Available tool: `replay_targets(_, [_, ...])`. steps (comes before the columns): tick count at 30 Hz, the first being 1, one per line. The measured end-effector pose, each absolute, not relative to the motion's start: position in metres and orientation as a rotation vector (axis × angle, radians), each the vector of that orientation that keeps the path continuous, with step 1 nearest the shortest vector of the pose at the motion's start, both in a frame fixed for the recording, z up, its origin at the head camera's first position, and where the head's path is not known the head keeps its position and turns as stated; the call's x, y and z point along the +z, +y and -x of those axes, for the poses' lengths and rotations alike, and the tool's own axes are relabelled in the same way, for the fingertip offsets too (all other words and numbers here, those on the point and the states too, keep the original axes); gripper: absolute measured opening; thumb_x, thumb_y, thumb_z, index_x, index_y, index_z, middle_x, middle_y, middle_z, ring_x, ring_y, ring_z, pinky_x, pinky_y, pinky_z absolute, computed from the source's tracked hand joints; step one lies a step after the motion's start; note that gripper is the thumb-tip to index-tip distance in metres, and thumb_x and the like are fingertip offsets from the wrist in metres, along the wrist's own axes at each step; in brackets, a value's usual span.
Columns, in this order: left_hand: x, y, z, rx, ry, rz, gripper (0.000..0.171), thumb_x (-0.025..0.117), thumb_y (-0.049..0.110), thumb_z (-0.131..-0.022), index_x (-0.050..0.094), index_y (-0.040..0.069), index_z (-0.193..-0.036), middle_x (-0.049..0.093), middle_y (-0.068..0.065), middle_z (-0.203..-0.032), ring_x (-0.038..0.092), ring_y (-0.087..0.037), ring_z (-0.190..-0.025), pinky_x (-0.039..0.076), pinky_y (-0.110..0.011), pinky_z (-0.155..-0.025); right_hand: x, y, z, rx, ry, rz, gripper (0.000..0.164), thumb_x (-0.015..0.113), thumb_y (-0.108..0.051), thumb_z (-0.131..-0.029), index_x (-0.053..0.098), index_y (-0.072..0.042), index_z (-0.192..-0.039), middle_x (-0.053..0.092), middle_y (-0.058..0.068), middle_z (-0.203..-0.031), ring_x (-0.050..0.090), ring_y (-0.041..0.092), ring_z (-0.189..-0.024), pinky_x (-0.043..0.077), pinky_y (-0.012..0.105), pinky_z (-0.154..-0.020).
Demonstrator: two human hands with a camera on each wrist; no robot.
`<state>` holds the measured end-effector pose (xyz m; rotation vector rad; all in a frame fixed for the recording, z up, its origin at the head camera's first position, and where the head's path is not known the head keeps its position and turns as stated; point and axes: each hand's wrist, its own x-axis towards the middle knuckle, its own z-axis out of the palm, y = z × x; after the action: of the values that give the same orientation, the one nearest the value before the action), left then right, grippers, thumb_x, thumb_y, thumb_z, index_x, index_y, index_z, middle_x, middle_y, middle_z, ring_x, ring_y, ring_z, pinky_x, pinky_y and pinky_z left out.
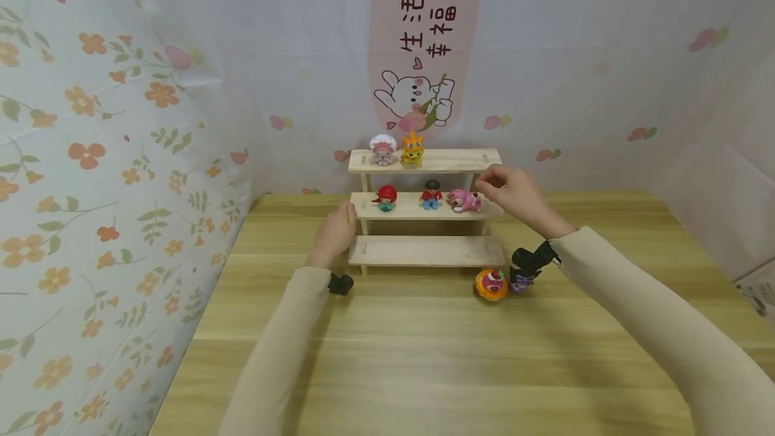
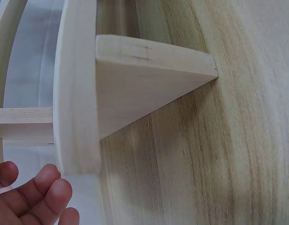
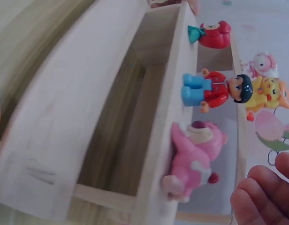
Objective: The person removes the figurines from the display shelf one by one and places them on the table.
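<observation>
A three-tier wooden display shelf (image 1: 424,251) stands on the table. My left hand (image 1: 334,233) is at its left end, fingers loosely bent near the board ends; whether they touch the wood I cannot tell. On the middle tier are a red-haired figurine (image 1: 386,198), a boy figurine (image 1: 431,195) in a red jacket and a pink bear figurine (image 3: 196,159) lying on its belly. Just right of the bear is my right hand (image 1: 514,197), its fingers loosely curled with nothing visible between them. In the right wrist view the fingers (image 3: 262,194) are apart from the bear.
On the top tier stand a white-capped pink figurine (image 1: 383,151) and a yellow figurine (image 1: 413,149) with an orange hood. An orange-rimmed figurine (image 1: 491,285) and a purple one (image 1: 522,281) sit on the table by the shelf's right front corner. Patterned cloth (image 1: 303,73) hangs behind.
</observation>
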<state>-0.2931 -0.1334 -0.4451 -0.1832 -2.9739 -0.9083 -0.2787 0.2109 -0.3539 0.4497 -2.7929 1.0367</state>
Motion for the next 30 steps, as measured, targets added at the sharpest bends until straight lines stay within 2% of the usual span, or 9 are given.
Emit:
replay_targets(6, [-0.449,-0.133,0.293,-0.905,-2.961,0.177,0.044,0.016,0.033,-0.105,0.048,0.004,-0.109,0.048,-0.008,-0.071,0.053,-0.026,-0.069,0.044,-0.039,-0.06,-0.345,0.197,0.291,1.072,-2.814,-0.44,0.022,0.055,-0.026,-0.097,0.064,-0.008,-0.106,0.067,0.012,-0.095,0.06,0.023,-0.084,0.045,0.038,-0.076])
replay_targets(14, [-0.447,-0.131,0.291,-0.918,-2.946,0.167,0.043,0.016,0.033,-0.106,0.048,0.004,-0.108,0.047,-0.008,-0.071,0.052,-0.026,-0.068,0.044,-0.039,-0.061,-0.338,0.176,0.312,1.073,-2.817,-0.437,0.025,0.057,-0.029,-0.096,0.064,-0.008,-0.105,0.066,0.013,-0.097,0.061,0.026,-0.081,0.048,0.033,-0.067])
replay_targets(17, [-0.445,-0.131,0.29,-0.938,-2.945,0.165,0.042,0.017,0.033,-0.106,0.047,0.004,-0.108,0.047,-0.008,-0.07,0.052,-0.026,-0.068,0.044,-0.038,-0.061,-0.335,0.169,0.318,1.066,-2.806,-0.438,0.025,0.058,-0.029,-0.095,0.065,-0.008,-0.105,0.067,0.013,-0.099,0.059,0.023,-0.085,0.046,0.036,-0.072])
replay_targets(30, [-0.446,-0.13,0.287,-0.937,-2.954,0.136,0.041,0.017,0.033,-0.105,0.047,0.005,-0.106,0.045,-0.007,-0.069,0.051,-0.025,-0.066,0.042,-0.037,-0.06,-0.326,0.142,0.337,1.122,-2.78,-0.449,0.035,0.064,-0.025,-0.092,0.06,-0.002,-0.118,0.065,0.018,-0.108,0.06,0.028,-0.099,0.048,0.042,-0.086])
